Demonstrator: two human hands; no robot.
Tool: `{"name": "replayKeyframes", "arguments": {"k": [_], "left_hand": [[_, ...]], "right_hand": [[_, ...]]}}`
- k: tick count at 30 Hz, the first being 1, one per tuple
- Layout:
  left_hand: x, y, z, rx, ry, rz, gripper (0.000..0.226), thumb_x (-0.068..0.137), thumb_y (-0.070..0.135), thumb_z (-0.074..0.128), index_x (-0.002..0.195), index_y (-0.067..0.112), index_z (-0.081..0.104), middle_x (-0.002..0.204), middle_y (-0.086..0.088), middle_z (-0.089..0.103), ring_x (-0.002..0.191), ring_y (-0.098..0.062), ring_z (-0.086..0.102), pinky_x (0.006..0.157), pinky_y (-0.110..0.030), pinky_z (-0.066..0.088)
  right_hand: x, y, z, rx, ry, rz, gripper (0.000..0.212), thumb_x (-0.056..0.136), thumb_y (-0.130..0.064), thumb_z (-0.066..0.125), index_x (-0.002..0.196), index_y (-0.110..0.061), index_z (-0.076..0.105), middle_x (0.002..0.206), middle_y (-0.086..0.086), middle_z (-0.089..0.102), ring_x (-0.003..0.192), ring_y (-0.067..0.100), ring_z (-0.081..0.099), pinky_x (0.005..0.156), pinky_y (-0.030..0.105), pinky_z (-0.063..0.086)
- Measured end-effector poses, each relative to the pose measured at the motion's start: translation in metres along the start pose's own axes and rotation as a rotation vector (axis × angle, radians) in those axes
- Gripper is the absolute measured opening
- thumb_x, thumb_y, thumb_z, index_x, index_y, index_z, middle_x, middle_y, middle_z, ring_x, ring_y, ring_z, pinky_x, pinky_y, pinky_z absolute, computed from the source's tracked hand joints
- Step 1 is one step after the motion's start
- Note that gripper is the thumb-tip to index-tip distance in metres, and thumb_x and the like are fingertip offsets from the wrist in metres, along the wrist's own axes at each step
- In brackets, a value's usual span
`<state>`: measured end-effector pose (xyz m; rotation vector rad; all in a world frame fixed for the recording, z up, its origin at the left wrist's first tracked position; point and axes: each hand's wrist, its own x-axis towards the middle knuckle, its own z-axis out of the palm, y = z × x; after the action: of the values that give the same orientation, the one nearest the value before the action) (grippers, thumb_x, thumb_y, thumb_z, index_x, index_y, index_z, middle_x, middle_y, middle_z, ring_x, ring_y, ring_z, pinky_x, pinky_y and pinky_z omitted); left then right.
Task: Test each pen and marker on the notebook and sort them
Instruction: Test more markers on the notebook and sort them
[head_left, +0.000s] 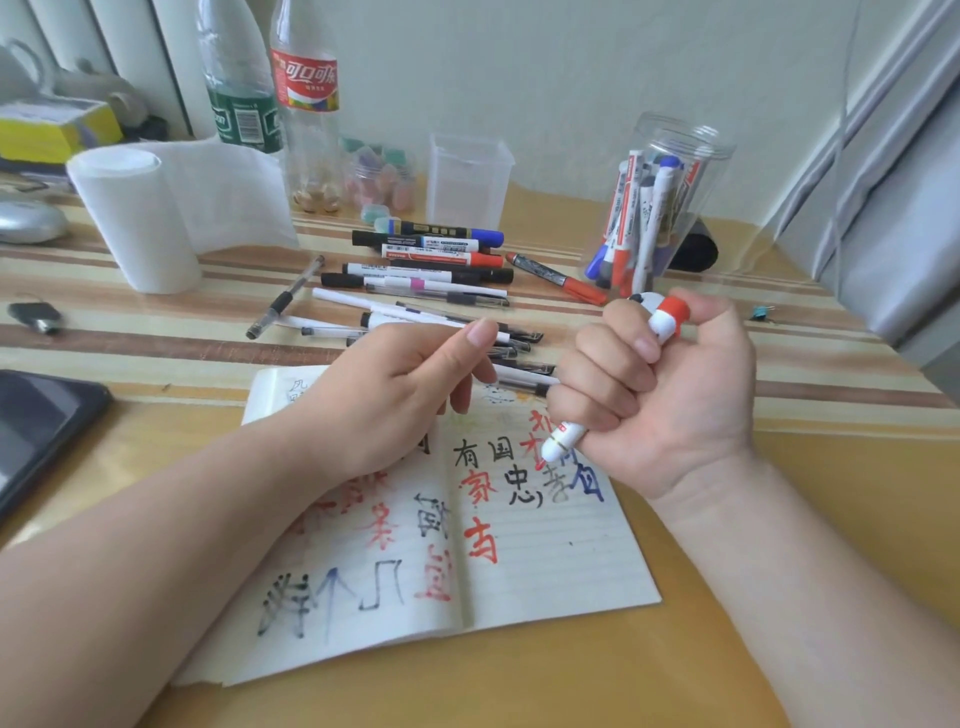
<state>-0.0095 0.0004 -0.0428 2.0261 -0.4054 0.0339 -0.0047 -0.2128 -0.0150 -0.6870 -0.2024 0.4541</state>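
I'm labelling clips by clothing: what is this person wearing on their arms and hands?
The left hand and right hand are bare: no gloves, rings, watch or bracelet. No sleeves show on either arm up to the frame edge. Visible nails are short and unpainted.

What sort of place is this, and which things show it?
Probably a home study desk: an open lined paper notebook with ink test marks, a clear plastic jar of markers, and a white paper roll on the striped wooden tabletop.

One notebook (545, 545), two bottles (241, 104) (306, 78), two hands (395, 395) (670, 395)
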Motion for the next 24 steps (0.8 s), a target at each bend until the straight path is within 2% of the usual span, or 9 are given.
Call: {"name": "replayKeyframes", "arguments": {"k": [5, 8, 9, 12, 14, 17, 19, 22, 24], "left_hand": [[-0.002, 0.001, 0.002, 0.017, -0.008, -0.017, 0.069, 0.086, 0.079, 0.029, 0.085, 0.026, 0.074, 0.073, 0.007, 0.069, 0.067, -0.013, 0.061, 0.072, -0.038, 0.054], [-0.003, 0.002, 0.001, 0.031, -0.032, -0.024, 0.065, 0.092, 0.076, 0.031, 0.086, 0.026, 0.074, 0.074, 0.008, 0.069, 0.067, -0.014, 0.062, 0.071, -0.036, 0.054], [-0.003, 0.003, 0.0, 0.039, -0.045, -0.021, 0.063, 0.096, 0.073, 0.033, 0.087, 0.026, 0.074, 0.075, 0.008, 0.07, 0.068, -0.014, 0.064, 0.072, -0.036, 0.054], [-0.003, 0.005, -0.002, 0.086, -0.11, -0.012, 0.058, 0.096, 0.067, 0.031, 0.088, 0.028, 0.073, 0.077, 0.009, 0.073, 0.07, -0.013, 0.065, 0.07, -0.031, 0.051], [-0.003, 0.007, -0.003, 0.12, -0.171, -0.037, 0.062, 0.092, 0.071, 0.028, 0.089, 0.028, 0.073, 0.076, 0.008, 0.073, 0.068, -0.012, 0.064, 0.069, -0.027, 0.049], [-0.002, 0.011, -0.003, 0.171, -0.227, -0.089, 0.064, 0.087, 0.074, 0.027, 0.09, 0.029, 0.073, 0.077, 0.008, 0.073, 0.067, -0.008, 0.063, 0.068, -0.024, 0.046], [-0.001, 0.012, -0.003, 0.225, -0.231, -0.107, 0.058, 0.093, 0.069, 0.032, 0.089, 0.028, 0.072, 0.078, 0.009, 0.072, 0.066, -0.005, 0.061, 0.066, -0.022, 0.046], [0.0, 0.01, -0.006, 0.404, -0.233, -0.057, 0.028, 0.098, 0.046, 0.054, 0.088, 0.026, 0.071, 0.08, 0.01, 0.07, 0.071, -0.004, 0.062, 0.072, -0.027, 0.052], [0.0, 0.009, -0.007, 0.511, -0.268, -0.023, 0.009, 0.093, 0.039, 0.065, 0.092, 0.032, 0.071, 0.082, 0.014, 0.068, 0.075, -0.003, 0.062, 0.074, -0.029, 0.054]], "right_hand": [[-0.002, 0.005, 0.002, 0.02, 0.081, -0.045, 0.042, 0.085, -0.048, 0.033, 0.056, -0.018, 0.031, 0.046, -0.005, 0.021, 0.042, 0.011, 0.014, 0.041, 0.022, 0.017], [0.0, 0.004, 0.001, 0.053, 0.118, -0.036, 0.052, 0.087, -0.061, 0.046, 0.061, -0.019, 0.03, 0.05, -0.007, 0.021, 0.041, 0.008, 0.018, 0.036, 0.022, 0.019], [0.002, 0.003, 0.0, 0.045, 0.135, -0.038, 0.051, 0.087, -0.057, 0.051, 0.06, -0.019, 0.03, 0.05, -0.007, 0.022, 0.041, 0.007, 0.02, 0.034, 0.021, 0.02], [0.005, 0.0, -0.002, 0.049, 0.218, -0.046, 0.045, 0.09, -0.025, 0.052, 0.05, -0.018, 0.032, 0.052, -0.004, 0.031, 0.044, 0.006, 0.029, 0.03, 0.017, 0.027], [0.005, -0.003, -0.002, 0.082, 0.261, -0.03, 0.044, 0.088, -0.019, 0.05, 0.048, -0.016, 0.033, 0.057, 0.0, 0.038, 0.048, 0.008, 0.037, 0.033, 0.016, 0.034], [0.003, -0.006, 0.0, -0.031, 0.274, -0.041, 0.043, 0.093, -0.034, 0.049, 0.058, -0.011, 0.039, 0.068, 0.009, 0.05, 0.059, 0.019, 0.047, 0.046, 0.024, 0.044], [0.002, -0.008, 0.002, -0.183, 0.256, -0.014, 0.057, 0.098, -0.051, 0.042, 0.063, -0.006, 0.047, 0.066, 0.013, 0.051, 0.054, 0.023, 0.044, 0.049, 0.025, 0.04], [0.0, -0.012, 0.004, -0.407, 0.261, 0.046, 0.078, 0.095, -0.069, 0.036, 0.063, -0.001, 0.055, 0.054, 0.01, 0.035, 0.038, 0.015, 0.025, 0.042, 0.017, 0.021], [-0.004, -0.017, 0.008, -0.544, 0.256, 0.075, 0.079, 0.093, -0.071, 0.036, 0.068, 0.001, 0.057, 0.044, 0.007, 0.034, 0.033, 0.015, 0.027, 0.04, 0.016, 0.021]]}}
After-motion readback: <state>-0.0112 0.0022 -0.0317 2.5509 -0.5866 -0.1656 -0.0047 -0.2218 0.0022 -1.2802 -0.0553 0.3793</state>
